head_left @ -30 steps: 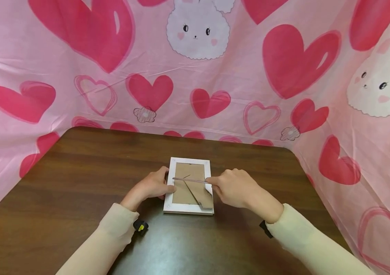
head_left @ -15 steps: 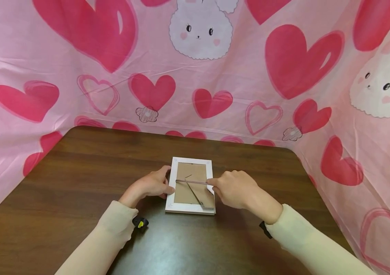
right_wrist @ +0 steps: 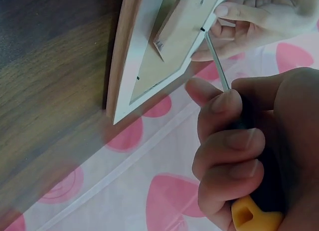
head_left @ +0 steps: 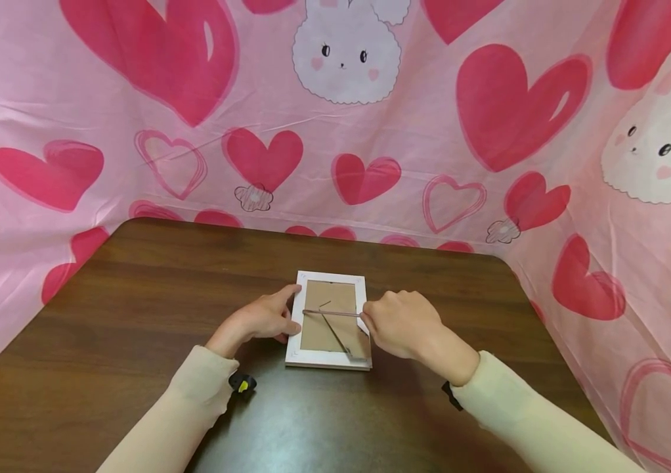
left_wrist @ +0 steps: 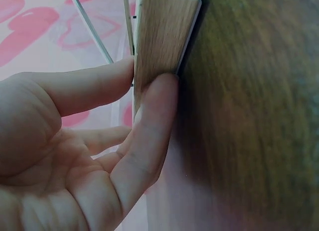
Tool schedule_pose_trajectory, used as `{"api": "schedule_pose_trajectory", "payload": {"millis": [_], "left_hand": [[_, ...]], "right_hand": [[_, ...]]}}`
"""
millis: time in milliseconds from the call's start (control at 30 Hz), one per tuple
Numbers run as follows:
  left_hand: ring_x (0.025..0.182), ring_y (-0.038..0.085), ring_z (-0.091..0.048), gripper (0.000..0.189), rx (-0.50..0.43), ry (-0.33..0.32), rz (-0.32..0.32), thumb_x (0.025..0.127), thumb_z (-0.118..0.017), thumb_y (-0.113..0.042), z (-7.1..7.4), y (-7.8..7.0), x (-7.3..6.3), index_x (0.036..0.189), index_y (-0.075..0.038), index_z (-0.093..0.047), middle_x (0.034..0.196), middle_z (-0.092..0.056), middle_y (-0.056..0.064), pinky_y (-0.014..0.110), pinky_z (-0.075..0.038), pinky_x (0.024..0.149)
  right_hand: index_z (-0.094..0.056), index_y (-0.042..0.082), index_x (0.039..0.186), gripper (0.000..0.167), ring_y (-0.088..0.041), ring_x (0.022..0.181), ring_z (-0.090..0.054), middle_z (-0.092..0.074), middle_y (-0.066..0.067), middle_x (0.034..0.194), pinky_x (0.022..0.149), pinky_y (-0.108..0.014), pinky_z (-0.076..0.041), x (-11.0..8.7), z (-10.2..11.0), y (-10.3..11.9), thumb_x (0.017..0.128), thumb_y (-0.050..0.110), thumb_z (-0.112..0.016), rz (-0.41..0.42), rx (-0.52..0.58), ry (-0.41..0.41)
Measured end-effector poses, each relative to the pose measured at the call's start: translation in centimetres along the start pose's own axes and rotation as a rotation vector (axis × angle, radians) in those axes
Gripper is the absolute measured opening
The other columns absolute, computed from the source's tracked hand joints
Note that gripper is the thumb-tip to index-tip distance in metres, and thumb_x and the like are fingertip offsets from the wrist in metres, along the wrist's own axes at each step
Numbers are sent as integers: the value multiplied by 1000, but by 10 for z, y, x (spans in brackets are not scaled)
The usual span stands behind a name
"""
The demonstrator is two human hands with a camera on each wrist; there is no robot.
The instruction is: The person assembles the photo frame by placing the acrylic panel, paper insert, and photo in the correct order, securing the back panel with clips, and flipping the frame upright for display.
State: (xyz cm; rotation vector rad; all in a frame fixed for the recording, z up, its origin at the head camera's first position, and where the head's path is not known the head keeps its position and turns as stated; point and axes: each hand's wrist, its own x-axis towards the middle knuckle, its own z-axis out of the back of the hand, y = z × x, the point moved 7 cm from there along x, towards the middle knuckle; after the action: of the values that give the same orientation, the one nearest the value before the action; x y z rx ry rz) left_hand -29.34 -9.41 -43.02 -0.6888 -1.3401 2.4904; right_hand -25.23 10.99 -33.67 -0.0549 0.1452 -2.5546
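Note:
A white-bordered picture frame point(head_left: 327, 359) lies face down on the table, its brown backing board point(head_left: 315, 338) and slanted stand flap point(head_left: 354, 341) facing up. My left hand point(head_left: 259, 318) grips the left side; in the left wrist view fingers press against its bare wooden edge point(left_wrist: 162, 36). My right hand point(head_left: 406, 325) holds a screwdriver, its black handle point(right_wrist: 269, 183) with a yellow end point(right_wrist: 256, 218) inside the curled fingers. The metal shaft point(head_left: 331, 313) crosses over the backing, with the tip right at a small black tab point(right_wrist: 203, 29) on the left inner edge.
The brown wooden table point(head_left: 205, 263) extends around the frame on all sides. Pink cloth point(head_left: 194, 66) printed with hearts and rabbits hangs behind and at both sides. Black bands point(head_left: 242, 383) sit at the wrists.
My right index finger, stretched along the screwdriver shaft before, has drawn back toward the handle. My left index finger has come up onto the frame's border. The frame stays about in place.

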Motion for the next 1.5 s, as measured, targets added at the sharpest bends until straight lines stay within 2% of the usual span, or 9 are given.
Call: {"api": "schedule_pose_trajectory", "payload": {"millis": [133,333,567,667,933,1167,1500], "left_hand": [[75,24,-67,86,-18,-1,0,95,-75,0,0,-2,-1,166,-4,-26,88,-58,16,39,-65,76],[77,24,-67,86,-31,-7,15,95,-75,1,0,-1,-1,166,-5,-26,88,-59,16,39,-65,75],[76,24,-66,87,-30,-12,12,94,-75,2,-1,-1,0,165,-5,-27,87,-59,16,40,-65,75],[77,24,-65,87,-27,-11,17,94,-75,2,-2,-1,0,166,-5,-27,89,-59,16,40,-65,75],[76,24,-66,87,-11,-17,14,94,-76,2,-2,-2,-1,166,-5,-27,89,-59,16,39,-65,75],[76,24,-64,88,-20,-22,27,93,-77,3,-2,-1,0,166,-5,-29,89,-58,16,39,-65,75],[72,22,-67,87,127,-35,36,95,-76,-2,-1,-5,0,167,-2,-26,93,-59,16,34,-63,70]], "right_hand": [[-54,19,66,41,-18,52,-49,-46,4,53,49,-38,-46,0,0,-1,105,29,-59,-19,-11,2],[-51,19,62,43,-16,49,-44,-43,6,51,46,-35,-42,2,0,2,104,27,-61,4,-11,-14],[-53,19,60,49,-24,49,-55,-47,4,51,48,-43,-51,4,1,-1,104,37,-63,-25,-76,-39],[-53,19,60,51,-27,52,-59,-48,3,52,50,-45,-53,4,-2,-3,106,40,-60,-37,-95,-22],[-51,19,59,56,-24,50,-56,-45,2,50,49,-43,-51,5,-4,-5,109,44,-52,-53,-108,-13],[-50,18,57,56,-25,50,-56,-46,1,51,50,-44,-53,7,-7,-3,108,41,-56,-58,-112,2],[-51,19,59,56,-27,54,-61,-49,1,53,54,-47,-56,8,-14,-6,109,43,-55,-37,-97,36]]}}
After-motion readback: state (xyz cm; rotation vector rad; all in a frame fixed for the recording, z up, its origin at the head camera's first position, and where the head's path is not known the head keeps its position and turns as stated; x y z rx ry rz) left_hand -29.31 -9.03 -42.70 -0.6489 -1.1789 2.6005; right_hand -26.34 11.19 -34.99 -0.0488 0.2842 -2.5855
